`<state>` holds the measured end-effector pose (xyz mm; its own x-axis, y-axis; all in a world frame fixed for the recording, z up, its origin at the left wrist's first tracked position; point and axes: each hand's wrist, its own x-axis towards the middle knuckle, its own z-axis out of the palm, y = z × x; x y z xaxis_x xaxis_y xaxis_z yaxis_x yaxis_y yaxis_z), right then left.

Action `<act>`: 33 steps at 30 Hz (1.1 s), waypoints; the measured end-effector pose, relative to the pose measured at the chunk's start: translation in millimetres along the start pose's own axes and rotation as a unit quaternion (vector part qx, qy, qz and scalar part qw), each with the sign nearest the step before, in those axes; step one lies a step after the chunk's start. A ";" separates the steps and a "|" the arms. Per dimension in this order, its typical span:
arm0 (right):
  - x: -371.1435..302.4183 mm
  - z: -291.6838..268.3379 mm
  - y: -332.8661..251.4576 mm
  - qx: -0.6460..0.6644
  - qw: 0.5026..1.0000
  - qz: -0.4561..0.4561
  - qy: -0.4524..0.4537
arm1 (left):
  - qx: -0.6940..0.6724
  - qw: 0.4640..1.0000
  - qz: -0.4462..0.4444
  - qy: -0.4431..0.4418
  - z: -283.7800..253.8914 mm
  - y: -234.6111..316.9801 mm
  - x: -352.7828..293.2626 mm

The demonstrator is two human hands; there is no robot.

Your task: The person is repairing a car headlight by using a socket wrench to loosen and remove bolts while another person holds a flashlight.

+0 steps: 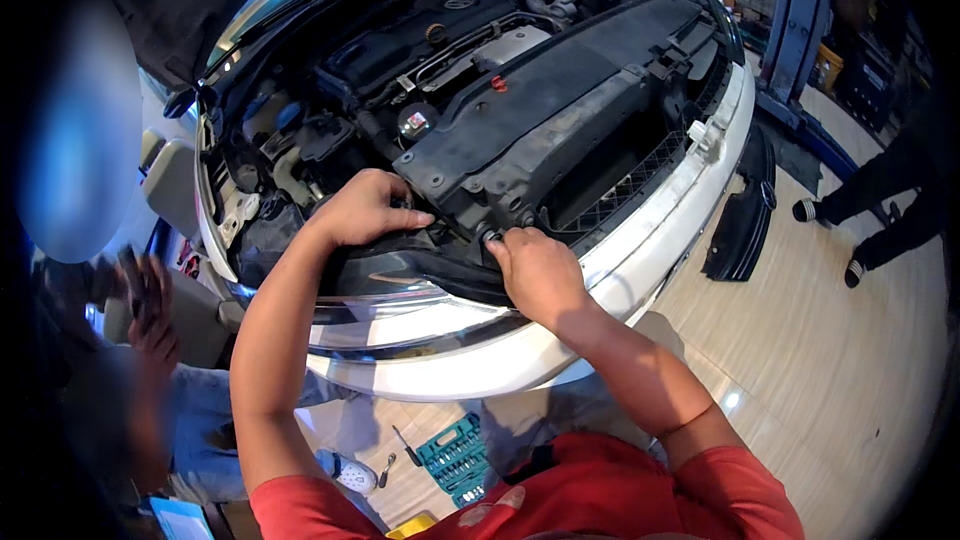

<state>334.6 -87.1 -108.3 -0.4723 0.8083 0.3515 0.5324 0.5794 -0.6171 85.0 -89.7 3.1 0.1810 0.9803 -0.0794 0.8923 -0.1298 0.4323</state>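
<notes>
Both my hands work at the front of a white car with its hood up, behind the headlight (420, 275). My left hand (365, 208) bends over the headlight's inner top edge, thumb stretched toward the black front panel (500, 165). Its other fingers are curled and partly hidden, so what they grip does not show. Lower and to the right, my right hand (540, 268) has its fingers closed at the panel's corner, by a small round metallic part (490, 237). Whatever sits between those fingertips is hidden.
The white bumper (450, 365) lies between me and the engine bay. A teal socket case (455, 455), a ratchet (387, 470) and a black grille (745, 210) are on the floor. Another person's hand (150, 330) shows at left; a person's legs (885, 205) stand at right.
</notes>
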 end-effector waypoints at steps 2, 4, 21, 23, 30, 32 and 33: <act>-0.4 2.7 -0.3 0.005 0.999 -0.004 0.034 | 0.008 1.000 -0.001 0.006 -0.7 1.1 -1.2; 0.8 2.9 -0.1 0.007 1.000 -0.003 0.022 | 0.018 1.000 -0.005 0.000 -1.4 4.2 -1.8; 1.3 2.0 0.2 0.023 0.999 -0.006 0.033 | 0.071 0.997 -0.030 -0.022 -5.5 6.3 1.0; 4.4 6.3 4.1 0.021 1.000 -0.012 0.012 | 0.073 0.997 -0.018 -0.023 -3.6 0.0 3.3; 1.5 4.9 4.8 -0.004 0.999 -0.031 0.017 | 0.036 0.999 -0.003 -0.002 0.0 -2.3 2.6; 0.6 3.7 3.6 -0.008 1.000 -0.008 -0.008 | 0.039 0.999 -0.007 -0.006 -1.3 -1.8 2.3; 0.0 2.7 2.1 -0.010 1.000 0.003 -0.020 | 0.040 0.999 -0.008 -0.007 -1.6 -2.6 2.3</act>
<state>333.9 -86.2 -111.5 -0.4967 0.8070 0.3195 0.5487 0.5772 -0.6048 82.4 -86.9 3.3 0.1716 0.9803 -0.0981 0.9254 -0.1262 0.3574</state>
